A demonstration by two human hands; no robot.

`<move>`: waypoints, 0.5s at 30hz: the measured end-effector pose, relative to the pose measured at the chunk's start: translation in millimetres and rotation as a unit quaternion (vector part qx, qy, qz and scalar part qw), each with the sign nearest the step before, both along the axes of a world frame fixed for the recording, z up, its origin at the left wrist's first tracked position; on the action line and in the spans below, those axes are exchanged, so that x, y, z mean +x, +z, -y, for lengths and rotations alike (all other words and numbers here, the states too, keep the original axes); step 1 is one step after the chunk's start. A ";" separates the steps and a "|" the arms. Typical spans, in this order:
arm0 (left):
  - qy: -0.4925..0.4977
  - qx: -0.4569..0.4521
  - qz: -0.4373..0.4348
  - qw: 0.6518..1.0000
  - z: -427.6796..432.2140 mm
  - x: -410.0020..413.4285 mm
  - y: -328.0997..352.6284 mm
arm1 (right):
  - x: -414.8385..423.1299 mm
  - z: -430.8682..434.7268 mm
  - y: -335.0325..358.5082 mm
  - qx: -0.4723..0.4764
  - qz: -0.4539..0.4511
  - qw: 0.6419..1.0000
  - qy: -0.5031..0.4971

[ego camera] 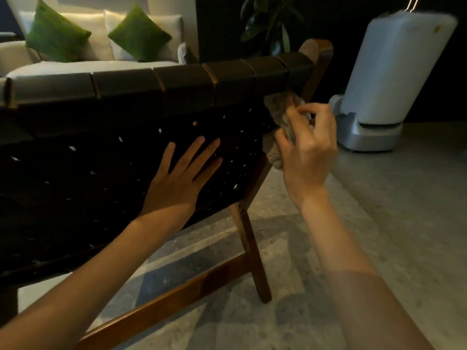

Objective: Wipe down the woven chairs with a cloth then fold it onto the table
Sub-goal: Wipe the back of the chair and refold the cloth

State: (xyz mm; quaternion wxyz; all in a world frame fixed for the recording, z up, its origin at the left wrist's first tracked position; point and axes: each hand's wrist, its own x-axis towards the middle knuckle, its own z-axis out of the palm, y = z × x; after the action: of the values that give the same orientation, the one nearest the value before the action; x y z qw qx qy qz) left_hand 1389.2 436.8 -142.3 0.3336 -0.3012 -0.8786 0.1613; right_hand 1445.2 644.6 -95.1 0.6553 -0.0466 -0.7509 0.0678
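Holding a fuzzy tan cloth (274, 106), the right grip (307, 152) has its fingers and thumb curled round it. The cloth is bunched up. Part of it sticks out above the grip, and part hangs out below the thumb. The top part of the cloth touches the chair (101, 173) just under its dark top bar (177, 82), right where the bar meets the brown wood side post.

The left grip (177, 178) lies flat on the dark woven back of the chair, to the left of the right grip and a bit lower. Its fingers are straight and spread out, and it holds nothing. The two grips are near each other but do not touch.

Below the right grip a wood leg (250, 238) goes down to the grey floor (379, 223). Far past the left grip, over the chair top, is a white sofa (75, 64) with two green pillows (55, 34). Above the right grip are dark plant leaves (267, 21). To the right of the right grip stands a big white thing (394, 72) on a grey base; I cannot tell what it is.
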 end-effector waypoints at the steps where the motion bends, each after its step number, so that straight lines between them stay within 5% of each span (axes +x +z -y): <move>1: 0.006 -0.014 -0.020 1.000 0.2 0.6 -0.1 | -3.2 -0.4 -0.6 -0.010 0.012 1.000 0.008; 11: 0.024 -0.046 -0.064 0.997 -2.6 -1.5 -10.0 | -35.2 16.7 -84.6 -0.048 0.132 0.989 0.049; 15: 0.008 -0.052 -0.088 0.995 6.3 -12.0 -16.0 | -60.0 19.8 -160.8 -0.192 0.254 0.945 0.080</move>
State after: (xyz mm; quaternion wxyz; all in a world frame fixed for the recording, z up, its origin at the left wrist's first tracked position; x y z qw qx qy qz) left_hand 1377.2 430.6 -158.4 0.3923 -0.2955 -0.8386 0.2358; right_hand 1385.3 624.7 -255.9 0.4138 -0.1270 -0.8666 0.2484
